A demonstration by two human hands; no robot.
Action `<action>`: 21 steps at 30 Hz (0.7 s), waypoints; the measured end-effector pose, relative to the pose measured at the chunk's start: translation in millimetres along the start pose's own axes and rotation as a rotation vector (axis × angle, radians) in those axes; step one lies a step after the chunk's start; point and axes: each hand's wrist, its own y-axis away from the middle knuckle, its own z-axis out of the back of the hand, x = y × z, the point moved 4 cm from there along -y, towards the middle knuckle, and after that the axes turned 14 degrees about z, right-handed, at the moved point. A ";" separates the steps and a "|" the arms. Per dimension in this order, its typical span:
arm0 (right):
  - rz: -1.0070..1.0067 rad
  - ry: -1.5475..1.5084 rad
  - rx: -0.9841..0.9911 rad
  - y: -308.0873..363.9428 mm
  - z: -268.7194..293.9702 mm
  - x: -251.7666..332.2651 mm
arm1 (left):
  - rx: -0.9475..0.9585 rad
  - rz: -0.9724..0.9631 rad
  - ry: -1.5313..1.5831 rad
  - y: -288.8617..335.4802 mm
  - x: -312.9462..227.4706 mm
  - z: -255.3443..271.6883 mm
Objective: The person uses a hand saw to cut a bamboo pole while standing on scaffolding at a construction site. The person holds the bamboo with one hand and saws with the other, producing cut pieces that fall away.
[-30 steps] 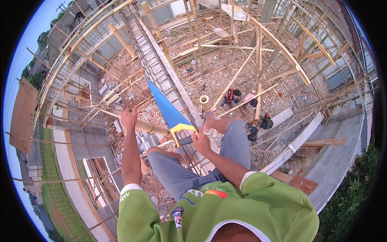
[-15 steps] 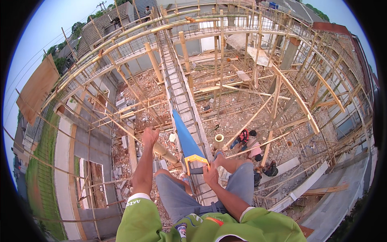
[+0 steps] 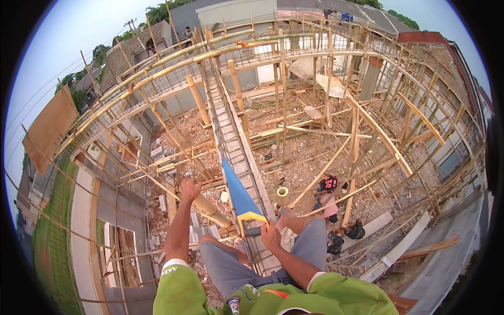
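Observation:
A handsaw with a blue blade (image 3: 239, 190) and a yellow and black handle (image 3: 252, 217) points away from me, over the long beam form (image 3: 234, 131) with its steel bars. My right hand (image 3: 271, 236) is closed on the right end of the saw's handle. Out to the left, my left hand (image 3: 190, 189) is raised with its fingers loosely bent and apart, and nothing shows in it. Just beside it is a thick bamboo post (image 3: 210, 208); whether they touch I cannot tell. My legs straddle the beam, with sandalled feet on either side.
Far below, people (image 3: 328, 184) crouch on rubble-strewn ground near a yellow-rimmed bucket (image 3: 282, 191). Bamboo poles (image 3: 189, 52) and steel bars ring the far side. Slanting timbers (image 3: 380, 134) stand at right. A block wall (image 3: 123, 197) with a window opening runs along the left.
My left hand has moved slightly left and down, its fingers loosening. The saw and right hand sit slightly lower in view. The whole view has shifted a little.

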 end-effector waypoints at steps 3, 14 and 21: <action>-0.010 0.026 -0.029 -0.2 8.0 -6.7 | 0.009 0.112 -0.251 20.3 -14.9 -12.6; 0.055 -0.018 -0.008 2.8 -5.3 -0.9 | 0.226 0.198 -0.159 12.1 27.3 -33.6; 0.104 -0.010 -0.069 -2.7 -11.6 -18.4 | 0.283 0.196 -0.169 1.9 21.2 -41.0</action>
